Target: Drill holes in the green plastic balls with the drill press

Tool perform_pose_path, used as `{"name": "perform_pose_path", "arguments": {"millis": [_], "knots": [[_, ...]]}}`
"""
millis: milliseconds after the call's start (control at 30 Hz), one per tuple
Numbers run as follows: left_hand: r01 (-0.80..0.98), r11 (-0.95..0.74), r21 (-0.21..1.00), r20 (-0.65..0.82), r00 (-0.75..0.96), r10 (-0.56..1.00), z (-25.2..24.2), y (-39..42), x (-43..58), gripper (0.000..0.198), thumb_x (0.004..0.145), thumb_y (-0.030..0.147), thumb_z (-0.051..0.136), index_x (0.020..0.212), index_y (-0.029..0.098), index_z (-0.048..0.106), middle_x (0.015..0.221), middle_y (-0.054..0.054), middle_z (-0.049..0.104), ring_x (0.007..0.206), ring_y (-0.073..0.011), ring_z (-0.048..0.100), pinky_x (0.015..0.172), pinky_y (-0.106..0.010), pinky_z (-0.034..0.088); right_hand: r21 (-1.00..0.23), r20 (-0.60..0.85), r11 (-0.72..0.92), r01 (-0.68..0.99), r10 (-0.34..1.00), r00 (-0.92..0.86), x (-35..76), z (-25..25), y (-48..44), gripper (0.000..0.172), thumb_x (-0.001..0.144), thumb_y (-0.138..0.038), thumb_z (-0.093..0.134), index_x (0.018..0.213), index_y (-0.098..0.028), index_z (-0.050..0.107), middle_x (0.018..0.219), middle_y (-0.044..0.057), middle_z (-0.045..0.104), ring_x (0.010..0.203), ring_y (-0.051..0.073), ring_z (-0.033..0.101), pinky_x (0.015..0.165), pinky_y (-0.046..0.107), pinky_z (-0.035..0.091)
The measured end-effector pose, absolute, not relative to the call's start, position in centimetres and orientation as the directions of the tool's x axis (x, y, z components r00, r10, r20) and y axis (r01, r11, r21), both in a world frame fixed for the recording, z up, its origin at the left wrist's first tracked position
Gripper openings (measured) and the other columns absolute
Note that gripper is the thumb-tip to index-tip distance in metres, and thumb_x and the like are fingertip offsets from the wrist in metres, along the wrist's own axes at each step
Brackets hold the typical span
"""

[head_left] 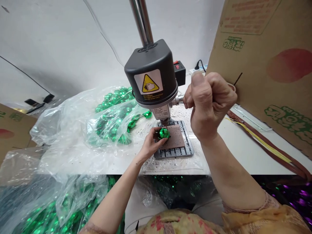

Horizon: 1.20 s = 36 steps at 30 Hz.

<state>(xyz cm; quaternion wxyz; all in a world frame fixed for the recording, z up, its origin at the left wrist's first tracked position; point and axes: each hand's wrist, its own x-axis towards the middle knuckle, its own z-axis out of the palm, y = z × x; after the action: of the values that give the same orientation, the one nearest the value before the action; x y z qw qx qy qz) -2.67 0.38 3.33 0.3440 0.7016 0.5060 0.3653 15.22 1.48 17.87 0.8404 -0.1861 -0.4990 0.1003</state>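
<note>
A white tabletop (243, 143) is set against a plain white wall (60, 39) and is strewn with fine black specks around the machine. It is flanked by a printed brown cardboard sheet (268, 65) on the right and a brown cardboard box (12, 126) on the left. A crumpled clear plastic bag of green faceted balls (73, 130) is spread over the left half, and a brown strap with a yellow strip (268, 146) is laid along the right edge.

A small bench drill with a black round housing (152, 76) is carried on a steel column (142, 21) above a grey slotted base plate (185, 151), on which a brown square pad (175, 136) is laid.

A green mirrored faceted ball (162, 133) is held on the pad's left edge, directly beneath the downward-pointing spindle. It is pinched between the fingertips of the left hand (151, 143), which are closed around its left side. Being round, the ball shows no long axis, and which way it faces cannot be told.

The right hand (209, 104) is clenched in a fist around the drill's metal feed lever (179, 100), just right of the housing.
</note>
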Motion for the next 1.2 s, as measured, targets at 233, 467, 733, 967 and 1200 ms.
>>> {"name": "perform_pose_path", "arguments": {"millis": [233, 467, 733, 967, 1200], "knots": [[0.519, -0.319, 0.793, 0.247, 0.205, 0.947, 2.9, 0.6, -1.5, 0.047, 0.075, 0.032, 0.078, 0.117, 0.020, 0.060, 0.102, -0.005, 0.066, 0.088, -0.0182, 0.062, 0.074, -0.030, 0.050, -0.484, 0.791, 0.871, 0.090, 0.390, 0.472, 15.3, 18.0, 1.2, 0.053, 0.090, -0.048, 0.059, 0.056, -0.023, 0.026, 0.047, -0.005, 0.035, 0.042, 0.010, 0.032, 0.043, 0.033, 0.031], [0.493, -0.314, 0.811, 0.263, 0.173, 0.949, 2.5, 0.4, -1.2, 0.046, 0.075, 0.029, 0.077, 0.118, 0.020, 0.062, 0.107, -0.007, 0.067, 0.092, -0.0193, 0.064, 0.080, -0.032, 0.052, -0.470, 0.771, 0.882, -0.038, 0.431, 0.468, 15.3, 18.6, 1.6, 0.050, 0.089, -0.039, 0.063, 0.055, -0.022, 0.031, 0.049, -0.007, 0.030, 0.043, 0.007, 0.030, 0.046, 0.030, 0.024], [0.580, -0.411, 0.704, 0.338, 0.235, 0.911, 2.5, 0.5, -1.0, 0.049, 0.079, 0.034, 0.076, 0.124, 0.021, 0.063, 0.107, -0.007, 0.063, 0.098, -0.0225, 0.062, 0.084, -0.036, 0.052, -0.541, 0.736, 0.840, -0.032, 0.492, 0.465, 15.3, 19.9, 2.1, 0.046, 0.091, -0.031, 0.061, 0.055, -0.021, 0.034, 0.049, -0.007, 0.038, 0.042, 0.005, 0.031, 0.045, 0.027, 0.029], [0.487, -0.338, 0.805, 0.307, 0.144, 0.941, 0.9, 0.0, 0.3, 0.054, 0.079, 0.032, 0.078, 0.127, 0.021, 0.055, 0.119, -0.009, 0.064, 0.113, -0.0261, 0.061, 0.100, -0.044, 0.049, -0.559, 0.747, 0.829, 0.004, 0.502, 0.436, 15.5, 20.2, 2.3, 0.048, 0.092, -0.038, 0.058, 0.056, -0.021, 0.032, 0.050, -0.006, 0.037, 0.043, 0.004, 0.031, 0.044, 0.025, 0.030], [0.419, -0.297, 0.858, 0.273, 0.119, 0.955, 0.4, 0.0, 0.3, 0.055, 0.077, 0.033, 0.079, 0.125, 0.022, 0.054, 0.120, -0.009, 0.063, 0.114, -0.0264, 0.061, 0.100, -0.043, 0.048, -0.458, 0.776, 0.887, -0.062, 0.433, 0.459, 15.3, 19.1, 1.7, 0.045, 0.092, -0.024, 0.059, 0.056, -0.021, 0.033, 0.049, -0.007, 0.032, 0.041, 0.004, 0.030, 0.044, 0.026, 0.025]]}}
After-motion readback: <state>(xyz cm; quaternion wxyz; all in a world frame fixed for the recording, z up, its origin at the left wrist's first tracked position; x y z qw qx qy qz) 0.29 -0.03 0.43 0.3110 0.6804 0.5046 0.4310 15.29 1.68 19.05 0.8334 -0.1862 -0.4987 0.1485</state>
